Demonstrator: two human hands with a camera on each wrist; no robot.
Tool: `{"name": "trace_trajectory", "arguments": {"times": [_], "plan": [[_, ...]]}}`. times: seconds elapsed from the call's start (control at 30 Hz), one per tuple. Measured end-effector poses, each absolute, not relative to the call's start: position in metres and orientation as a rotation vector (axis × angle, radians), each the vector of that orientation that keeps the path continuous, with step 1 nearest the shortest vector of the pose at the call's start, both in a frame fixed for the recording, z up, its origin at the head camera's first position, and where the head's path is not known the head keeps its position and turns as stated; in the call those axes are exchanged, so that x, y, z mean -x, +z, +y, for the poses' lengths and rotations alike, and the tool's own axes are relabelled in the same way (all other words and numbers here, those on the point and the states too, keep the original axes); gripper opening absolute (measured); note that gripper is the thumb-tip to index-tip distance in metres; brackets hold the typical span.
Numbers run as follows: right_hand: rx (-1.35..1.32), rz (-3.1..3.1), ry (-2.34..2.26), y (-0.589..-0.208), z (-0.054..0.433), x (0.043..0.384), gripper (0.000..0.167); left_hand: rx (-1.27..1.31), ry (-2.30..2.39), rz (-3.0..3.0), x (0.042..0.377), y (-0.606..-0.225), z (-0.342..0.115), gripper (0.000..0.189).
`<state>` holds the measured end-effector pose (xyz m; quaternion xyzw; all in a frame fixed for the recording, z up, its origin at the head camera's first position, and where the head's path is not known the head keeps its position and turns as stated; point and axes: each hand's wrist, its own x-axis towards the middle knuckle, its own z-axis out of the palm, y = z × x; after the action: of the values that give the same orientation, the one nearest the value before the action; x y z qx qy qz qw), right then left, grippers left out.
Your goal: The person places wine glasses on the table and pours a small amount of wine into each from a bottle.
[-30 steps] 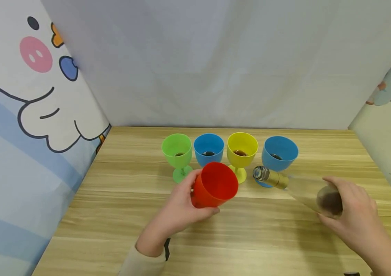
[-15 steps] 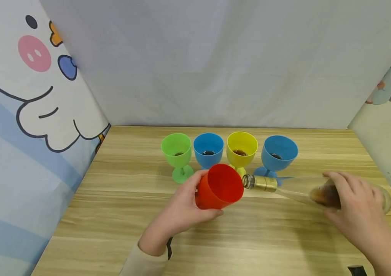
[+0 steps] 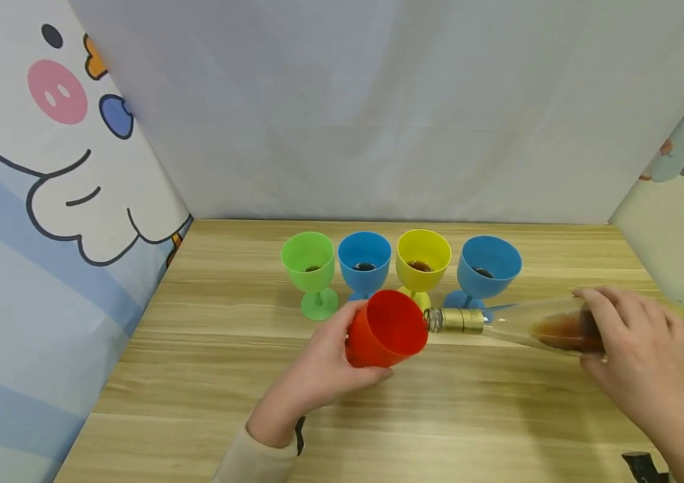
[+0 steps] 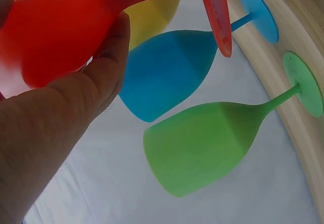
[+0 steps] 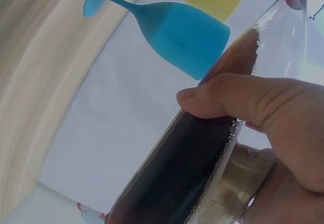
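Note:
My left hand (image 3: 332, 365) grips the bowl of a red plastic goblet (image 3: 386, 329), tilted to the right; its stem and foot show in the left wrist view, clear of the tabletop. My right hand (image 3: 640, 349) grips a clear glass bottle (image 3: 517, 322), laid nearly level with its gold-banded neck pointing left. The bottle's mouth is right at the goblet's right rim. Dark brown liquid (image 5: 177, 163) lies in the bottle's body, under my thumb in the right wrist view. Inside the red goblet no liquid shows; its lowest part is hidden.
Behind my hands stands a row of goblets: green (image 3: 308, 258), blue (image 3: 364, 255), yellow (image 3: 423, 251) and another blue (image 3: 490, 261), each with a little dark liquid. They stand on a wood-grain table (image 3: 197, 376). A pale backdrop (image 3: 342, 134) rises along its far edge.
The bottle has swung from a slant to nearly level, its neck moving left to the red goblet's rim. The red goblet has shifted slightly right. Liquid in the bottle has spread towards the neck.

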<state>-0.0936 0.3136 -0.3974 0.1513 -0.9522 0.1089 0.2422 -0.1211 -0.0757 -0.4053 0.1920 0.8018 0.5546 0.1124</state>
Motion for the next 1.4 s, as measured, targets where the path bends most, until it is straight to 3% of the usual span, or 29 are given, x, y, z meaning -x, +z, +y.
{"name": "trace_trajectory", "arguments": {"times": [0.33,1.4], "plan": [[-0.436,-2.574,0.271,-0.388,0.316,0.096,0.106,-0.535,1.564,2.386,0.123,-0.407,-0.073,0.082],[-0.535,-2.521,0.210,-0.377,0.323,0.099,0.100,-0.543,1.461,2.416,0.126,-0.412,-0.069,0.081]]}}
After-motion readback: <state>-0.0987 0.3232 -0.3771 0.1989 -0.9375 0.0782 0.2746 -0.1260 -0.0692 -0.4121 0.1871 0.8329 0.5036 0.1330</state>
